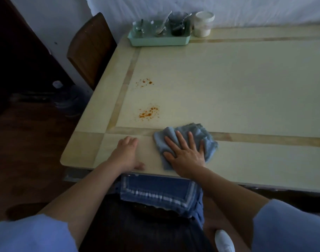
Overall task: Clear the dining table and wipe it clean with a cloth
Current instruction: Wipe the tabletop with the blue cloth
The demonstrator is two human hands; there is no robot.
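A crumpled blue cloth (206, 137) lies near the front edge of the cream dining table (228, 84). My right hand (185, 153) presses flat on it, fingers spread. My left hand (127, 153) rests palm down on the bare tabletop just left of the cloth, holding nothing. Two patches of orange-red sauce spots mark the table: one patch (149, 112) a little beyond the cloth to the left, another (145, 82) farther back.
A mint green tray (159, 40) with glass cups and spoons stands at the far left corner, a white lidded jar (203, 24) beside it. A dark wooden chair (91, 48) stands at the table's left side. A blue-cushioned chair (155, 193) sits under the front edge.
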